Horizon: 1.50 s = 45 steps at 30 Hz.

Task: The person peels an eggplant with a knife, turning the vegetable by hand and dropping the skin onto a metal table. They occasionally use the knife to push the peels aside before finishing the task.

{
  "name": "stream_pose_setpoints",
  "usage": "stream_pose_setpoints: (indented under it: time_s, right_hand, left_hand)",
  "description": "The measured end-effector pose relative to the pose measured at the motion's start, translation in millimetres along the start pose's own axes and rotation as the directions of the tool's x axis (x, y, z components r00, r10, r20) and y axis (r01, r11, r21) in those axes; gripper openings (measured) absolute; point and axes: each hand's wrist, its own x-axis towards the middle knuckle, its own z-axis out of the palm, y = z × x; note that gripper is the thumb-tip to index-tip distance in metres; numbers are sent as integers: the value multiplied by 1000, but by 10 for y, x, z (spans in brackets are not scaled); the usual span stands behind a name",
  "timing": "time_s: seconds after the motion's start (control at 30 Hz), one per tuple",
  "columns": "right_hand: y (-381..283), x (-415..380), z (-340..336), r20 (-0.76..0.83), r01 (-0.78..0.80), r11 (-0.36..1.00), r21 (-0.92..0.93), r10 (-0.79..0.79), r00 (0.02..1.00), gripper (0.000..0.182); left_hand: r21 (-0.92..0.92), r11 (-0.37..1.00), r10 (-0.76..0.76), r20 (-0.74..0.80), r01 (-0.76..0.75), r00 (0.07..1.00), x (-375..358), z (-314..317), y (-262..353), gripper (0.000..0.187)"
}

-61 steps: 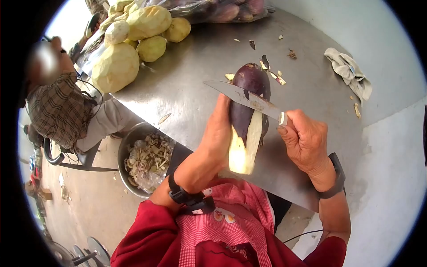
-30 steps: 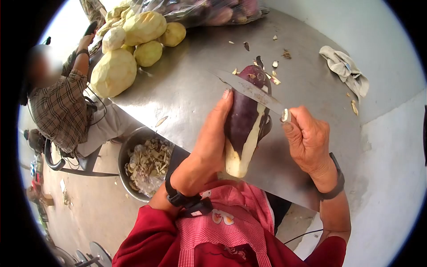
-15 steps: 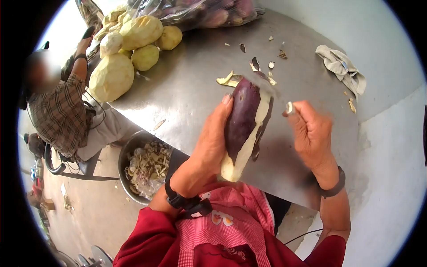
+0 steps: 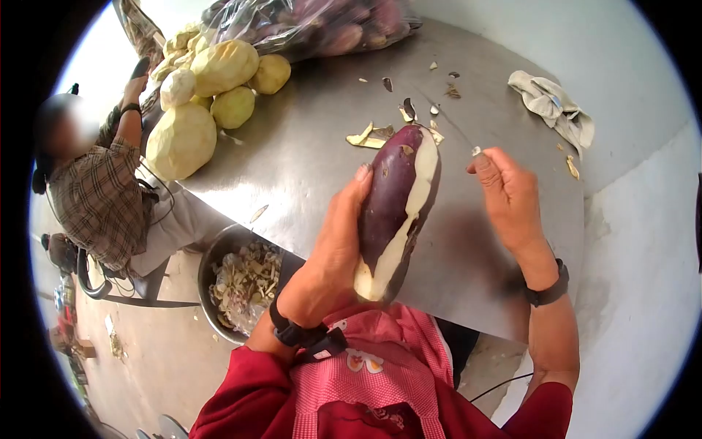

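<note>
A big purple-skinned sweet potato [image 4: 387, 194] is gripped from its left side by my left hand [image 4: 329, 245], thumb along the skin. One long strip down its right side is bare and shows pale flesh, as does its near end. To the right of it, my right hand [image 4: 510, 201] is closed in a pinch around a thin-bladed knife [image 4: 459, 132]. The blade looks edge-on and blurred, pointing up and left, apart from the sweet potato. Most of the handle is hidden in my fingers. Peelings [image 4: 371, 137] lie just beyond the sweet potato's far end.
Peeled sweet potatoes [image 4: 181, 143] are heaped at the table's left edge, beside a clear bag [image 4: 314, 28] of unpeeled ones. A cloth [image 4: 552, 110] lies right on the metal table [image 4: 307, 146]. Below stands a basin [image 4: 207, 293] of peelings. Another person [image 4: 95, 197] sits at left.
The knife has come away from the sweet potato's far end, toward the upper right. My left hand and the sweet potato have shifted slightly left.
</note>
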Motion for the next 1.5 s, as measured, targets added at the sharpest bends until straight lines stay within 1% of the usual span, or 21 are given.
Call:
stream_pose_setpoints:
  time_s: [0.03, 0.07, 0.1, 0.13, 0.23, 0.5, 0.67, 0.83, 0.9, 0.97, 1.03, 1.07, 1.1, 1.17, 1.23, 1.27, 1.3, 1.33, 1.43, 1.47, 1.5]
  right_hand:
    - [-43, 11, -26, -21, -15, 994, 107, 17, 1000, 33]
    - [-75, 2, -53, -22, -16, 994, 108, 19, 1000, 33]
    - [-107, -18, -80, 53, -49, 989, 142, 42, 998, 33]
    - [-127, -41, -97, 130, -84, 982, 171, 63, 990, 34]
    - [-178, -91, -81, 145, -50, 964, 262, 12, 989, 33]
    - [-187, -90, -138, 193, -32, 950, 312, -30, 981, 33]
    - [-204, -82, -164, 225, -43, 941, 335, -35, 974, 34]
    - [-175, -71, -144, 229, -70, 976, 205, 22, 973, 34]
    - [10, -44, -28, 208, -54, 991, 126, 27, 978, 34]
    - [80, -39, 0, 190, -42, 998, 48, 32, 981, 34]
    - [-55, 11, -35, 126, -202, 968, 148, 184, 975, 34]
    - [-54, -1, -19, 131, -209, 966, 155, 190, 973, 34]
    - [-39, -24, -7, 196, -249, 954, 164, 216, 956, 35]
    - [-84, -116, 13, 272, -307, 937, 169, 255, 928, 38]
    - [-286, -174, 56, 373, -155, 986, 61, 122, 920, 41]
    - [-357, -210, 82, 376, -150, 986, 67, 114, 920, 41]
    - [-423, -246, 105, 436, -141, 989, -34, 142, 889, 40]
    - [-476, -267, 121, 490, -119, 984, -132, 169, 855, 40]
    - [-572, -314, 157, 487, -47, 984, -169, 125, 864, 35]
    - [-590, -323, 160, 492, -77, 981, -180, 157, 856, 34]
    - [-577, -321, 174, 495, -67, 982, -175, 147, 856, 34]
  left_hand:
    - [1, 1000, 0, 0, 0, 1000, 3, -4, 3, 69]
    - [-73, 997, -14, 33, 17, 999, 3, -12, 4, 70]
    - [-147, 989, -26, 66, 35, 997, 4, -17, 5, 70]
    - [-146, 989, -27, 66, 36, 997, 6, -17, 4, 70]
    - [-118, 993, -18, 66, 26, 998, 10, -10, 8, 70]
    - [-31, 999, 4, -19, -4, 1000, -3, 17, -21, 69]
    - [-17, 1000, 10, 29, -10, 1000, -6, 2, 16, 68]
    - [-38, 999, -4, -14, 3, 1000, -49, 19, 21, 72]
    - [-188, 982, -2, 31, 8, 1000, -109, 32, 39, 77]
    - [-215, 976, 3, 51, 8, 999, -147, 46, 95, 81]
    - [-215, 977, 29, 118, -3, 993, -96, -45, 116, 82]
    - [-174, 982, 93, 135, -69, 986, -62, -133, 122, 82]
    - [-210, 972, 121, 59, -106, 991, -101, -123, 173, 80]
    - [-219, 946, 264, 92, -239, 960, -158, -175, 298, 77]
    - [-261, 894, 410, 151, -364, 899, -196, -217, 380, 77]
    - [-249, 880, 450, 161, -405, 878, -211, -256, 419, 76]
    - [-286, 859, 485, 190, -425, 854, -234, -266, 438, 75]
    - [-332, 848, 481, 154, -413, 863, -248, -267, 458, 72]
    - [-361, 833, 482, 97, -420, 871, -257, -304, 479, 70]
    - [-379, 832, 478, 124, -404, 869, -246, -330, 475, 68]
    - [-437, 833, 412, 77, -340, 908, -255, -324, 482, 67]
